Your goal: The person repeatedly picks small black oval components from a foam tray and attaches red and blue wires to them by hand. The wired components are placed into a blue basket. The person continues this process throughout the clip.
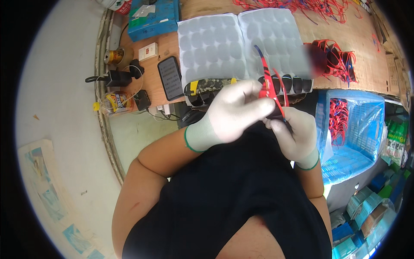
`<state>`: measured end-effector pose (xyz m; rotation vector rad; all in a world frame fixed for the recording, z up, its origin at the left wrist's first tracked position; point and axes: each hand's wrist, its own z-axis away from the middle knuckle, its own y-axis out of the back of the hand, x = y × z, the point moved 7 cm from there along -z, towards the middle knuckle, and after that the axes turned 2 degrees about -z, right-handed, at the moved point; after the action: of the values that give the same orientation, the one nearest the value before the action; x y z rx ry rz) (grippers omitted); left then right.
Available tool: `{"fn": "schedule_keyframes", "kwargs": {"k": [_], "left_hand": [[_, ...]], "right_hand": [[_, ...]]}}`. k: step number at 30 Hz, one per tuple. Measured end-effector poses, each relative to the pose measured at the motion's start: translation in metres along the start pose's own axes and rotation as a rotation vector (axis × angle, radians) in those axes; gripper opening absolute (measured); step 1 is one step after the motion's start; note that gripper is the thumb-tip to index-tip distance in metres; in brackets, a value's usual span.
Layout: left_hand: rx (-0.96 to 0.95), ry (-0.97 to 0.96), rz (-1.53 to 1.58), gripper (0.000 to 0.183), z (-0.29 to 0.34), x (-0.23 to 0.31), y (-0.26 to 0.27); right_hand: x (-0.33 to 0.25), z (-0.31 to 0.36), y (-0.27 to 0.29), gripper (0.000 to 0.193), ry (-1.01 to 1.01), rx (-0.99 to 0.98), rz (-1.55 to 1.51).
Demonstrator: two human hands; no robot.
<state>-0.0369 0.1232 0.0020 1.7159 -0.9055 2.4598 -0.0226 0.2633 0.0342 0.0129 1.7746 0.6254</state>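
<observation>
While the red sunglasses (270, 93) are pinched by the left hand (237, 108) and right hand (295, 134) before the black shirt (224, 185), light, springy handling is presumed. The frame should be gripped, since lenses (274, 113) may be scratched.

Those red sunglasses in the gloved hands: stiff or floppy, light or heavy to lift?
The red sunglasses are probably light, as the frame looks slender. The thin arms seem fairly stiff, jutting out unsupported without drooping. The dark lens looks smooth, so perhaps slippery.
</observation>
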Motion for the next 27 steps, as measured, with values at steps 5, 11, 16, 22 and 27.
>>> {"fn": "schedule_keyframes", "kwargs": {"k": [5,11,16,22,27], "left_hand": [[-0.104,-0.115,-0.044,0.018,0.005,0.01,-0.005],[-0.012,-0.144,-0.391,0.017,-0.007,0.015,0.003],[-0.031,-0.066,-0.347,0.018,-0.009,0.03,0.001],[-0.1,-0.176,-0.425,0.011,-0.013,0.033,0.001],[-0.091,-0.244,-0.68,0.01,-0.042,0.028,-0.001]], "right_hand": [[0.012,0.004,0.003,0.015,-0.145,0.061,-0.101],[0.009,-0.013,-0.002,0.013,-0.2,0.222,-0.165],[-0.015,-0.017,0.006,0.008,-0.035,0.305,0.061],[-0.029,-0.029,0.022,0.008,0.173,0.234,0.083],[0.019,-0.027,0.037,0.012,0.267,0.177,-0.013]]}}
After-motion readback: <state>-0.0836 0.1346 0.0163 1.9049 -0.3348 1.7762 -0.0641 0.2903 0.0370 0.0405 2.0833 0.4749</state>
